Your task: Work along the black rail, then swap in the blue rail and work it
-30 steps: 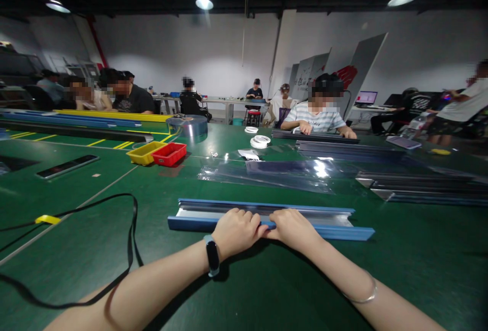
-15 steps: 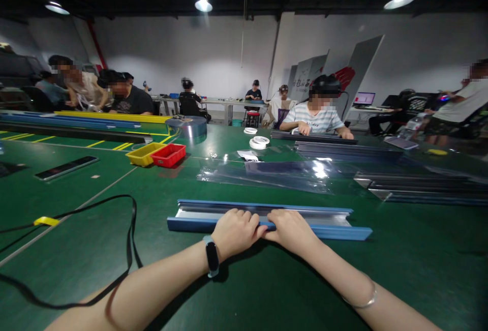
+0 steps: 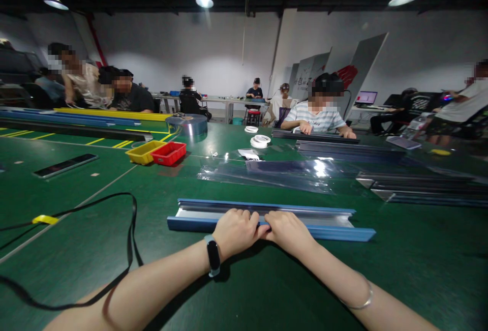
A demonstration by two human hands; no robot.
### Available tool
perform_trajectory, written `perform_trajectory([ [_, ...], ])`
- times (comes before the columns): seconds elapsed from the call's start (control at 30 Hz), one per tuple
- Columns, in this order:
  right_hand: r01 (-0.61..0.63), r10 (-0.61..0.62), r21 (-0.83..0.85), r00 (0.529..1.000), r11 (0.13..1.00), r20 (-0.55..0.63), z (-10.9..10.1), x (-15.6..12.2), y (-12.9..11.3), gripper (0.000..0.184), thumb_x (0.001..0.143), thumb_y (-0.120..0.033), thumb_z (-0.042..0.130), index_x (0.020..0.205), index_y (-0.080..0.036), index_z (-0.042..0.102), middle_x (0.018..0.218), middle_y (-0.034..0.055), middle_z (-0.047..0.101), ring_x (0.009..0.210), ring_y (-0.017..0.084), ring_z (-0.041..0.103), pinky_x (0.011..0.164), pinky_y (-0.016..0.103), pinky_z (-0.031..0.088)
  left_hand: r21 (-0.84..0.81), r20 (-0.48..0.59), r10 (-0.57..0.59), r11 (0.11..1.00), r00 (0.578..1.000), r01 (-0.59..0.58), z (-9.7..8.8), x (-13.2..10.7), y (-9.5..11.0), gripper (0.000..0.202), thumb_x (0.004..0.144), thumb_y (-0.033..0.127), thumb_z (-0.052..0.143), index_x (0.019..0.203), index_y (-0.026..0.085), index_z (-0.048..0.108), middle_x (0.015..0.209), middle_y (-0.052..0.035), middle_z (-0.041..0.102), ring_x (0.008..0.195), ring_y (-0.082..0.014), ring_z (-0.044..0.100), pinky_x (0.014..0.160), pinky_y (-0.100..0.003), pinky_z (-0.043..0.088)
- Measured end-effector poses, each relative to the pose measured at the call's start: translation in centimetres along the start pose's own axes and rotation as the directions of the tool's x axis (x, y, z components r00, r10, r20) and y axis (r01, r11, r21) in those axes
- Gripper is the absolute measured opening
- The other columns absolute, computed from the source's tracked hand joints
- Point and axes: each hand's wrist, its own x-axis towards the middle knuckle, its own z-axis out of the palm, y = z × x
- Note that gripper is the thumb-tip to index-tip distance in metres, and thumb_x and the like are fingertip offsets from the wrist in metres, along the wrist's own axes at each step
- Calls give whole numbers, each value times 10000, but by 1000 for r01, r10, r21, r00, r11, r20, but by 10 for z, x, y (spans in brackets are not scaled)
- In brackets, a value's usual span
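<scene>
A blue channel-shaped profile [image 3: 335, 233] with a pale inner face lies crosswise on the green table in front of me. My left hand [image 3: 235, 234], with a band on its wrist, is closed over the profile's near edge around the middle. Right beside it, my right hand [image 3: 286, 232] grips the same edge, and the two thumbs meet. The fingertips reach inside the channel and are hidden behind the knuckles. Beyond the profile lie clear plastic strips [image 3: 267, 176].
Yellow [image 3: 143, 153] and red bins [image 3: 170, 154] stand left of centre, with a phone [image 3: 65, 166] nearby. A black strap [image 3: 131, 234] hangs over my left forearm. Dark profiles [image 3: 419, 188] lie at the right. Across the table a co-worker [image 3: 316, 115] handles another profile.
My right hand has shifted slightly left along the edge, closer to my left hand. The profile and my left hand stay nearly where they were.
</scene>
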Motion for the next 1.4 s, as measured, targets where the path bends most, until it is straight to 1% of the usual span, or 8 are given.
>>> perform_trajectory([
  [0.17,9,-8,5,1000,1000,-3,0,-1,-1,219,742,-375,524,656,-175,537,649,25,586,644,159,562,579,252,335,27,11,30,999,999,-31,2,-1,-1,348,872,415,284,725,157,465,595,-51,541,556,-177,541,500,-276,360],
  [0.3,-31,32,24,999,999,-15,-6,-2,-9,132,731,-306,529,679,-185,523,674,13,574,679,159,547,567,252,332,32,30,51,998,998,-52,1,-1,-1,322,879,393,274,743,164,455,597,-41,532,554,-176,533,495,-274,361],
  [0.37,-14,14,36,1000,999,-17,-8,-1,-14,76,708,-258,549,719,-188,524,719,14,579,729,163,540,593,252,344,33,37,71,997,997,-72,1,-1,-2,305,881,366,277,742,160,454,604,-43,532,560,-172,533,504,-274,366],
  [0.4,-17,17,42,1000,999,-6,-8,0,-16,64,698,-240,554,714,-189,519,712,7,576,714,157,538,593,252,346,34,38,78,996,996,-79,1,-1,-2,300,880,357,279,742,158,456,607,-46,533,563,-170,534,510,-274,369],
  [0.6,-23,22,45,999,999,31,-2,2,-14,19,697,-199,525,702,-185,513,706,10,575,699,152,538,604,256,343,19,48,87,996,995,-88,0,1,-2,289,880,337,284,742,155,460,613,-45,530,567,-169,535,522,-282,374],
  [1.17,-9,10,44,1000,999,-17,0,0,-14,30,684,-181,487,703,-186,510,694,1,558,686,144,520,607,257,319,-12,46,59,998,997,-59,0,0,-1,238,861,328,331,742,171,464,632,-25,536,590,-177,524,546,-299,366],
  [1.3,-1,2,49,1000,999,-12,1,0,-12,37,689,-191,493,717,-184,517,703,6,566,697,149,527,618,255,324,-25,55,36,999,998,-35,-1,-1,-1,238,854,335,339,740,172,469,640,-24,536,604,-180,520,558,-306,370],
  [1.4,-3,3,49,1000,999,-8,3,1,-11,35,690,-182,490,708,-180,519,698,9,570,693,150,532,625,253,325,-25,63,-7,1000,998,8,-5,0,0,224,839,351,361,752,177,471,657,-24,533,631,-188,515,571,-314,376],
])
